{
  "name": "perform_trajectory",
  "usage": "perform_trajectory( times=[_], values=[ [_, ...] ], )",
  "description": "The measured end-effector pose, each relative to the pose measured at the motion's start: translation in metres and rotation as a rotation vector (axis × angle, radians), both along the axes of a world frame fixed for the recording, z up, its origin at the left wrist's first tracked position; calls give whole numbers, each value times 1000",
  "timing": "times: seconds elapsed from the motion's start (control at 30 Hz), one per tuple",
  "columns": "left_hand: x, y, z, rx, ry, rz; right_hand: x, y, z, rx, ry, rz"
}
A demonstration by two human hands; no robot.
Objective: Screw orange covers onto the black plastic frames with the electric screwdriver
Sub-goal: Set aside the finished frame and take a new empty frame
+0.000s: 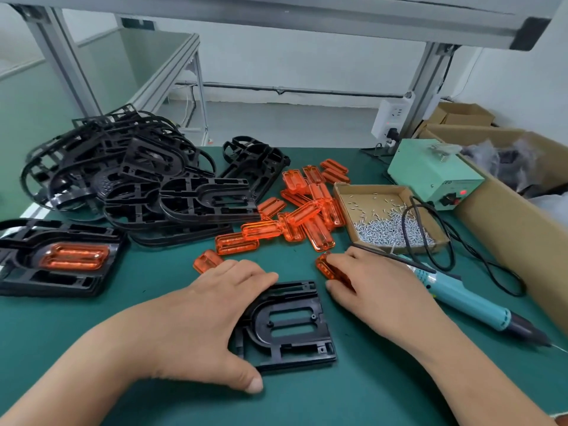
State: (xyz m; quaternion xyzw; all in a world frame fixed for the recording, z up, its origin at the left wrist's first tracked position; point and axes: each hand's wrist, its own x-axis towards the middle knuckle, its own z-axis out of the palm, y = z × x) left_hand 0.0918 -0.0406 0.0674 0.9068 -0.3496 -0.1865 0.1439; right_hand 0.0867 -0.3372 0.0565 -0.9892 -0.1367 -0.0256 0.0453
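A black plastic frame (289, 327) lies flat on the green mat in front of me. My left hand (212, 312) holds its left side, fingers over the top edge and thumb at the near edge. My right hand (372, 287) grips an orange cover (326, 267) just right of the frame's top corner. Several loose orange covers (295, 210) lie in a heap behind. The teal electric screwdriver (467, 298) rests on the mat at my right, untouched. A cardboard tray of screws (390, 219) sits behind it.
A pile of black frames (129, 179) fills the back left. A finished frame with an orange cover (61, 256) lies at the far left. The green power supply (436, 176) and a cardboard box (516, 222) stand at the right, with the screwdriver's black cable (430, 216) looping over the tray.
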Motion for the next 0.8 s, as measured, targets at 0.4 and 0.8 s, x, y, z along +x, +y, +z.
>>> perform_trajectory(
  times=[0.4, 0.8],
  values=[
    [4, -3, -2, -57, 1, 12, -15, 5, 2, 328, 105, 508],
    [5, -4, -2, -63, 31, 24, -7, 25, 11, 159, 182, 456]
  ],
)
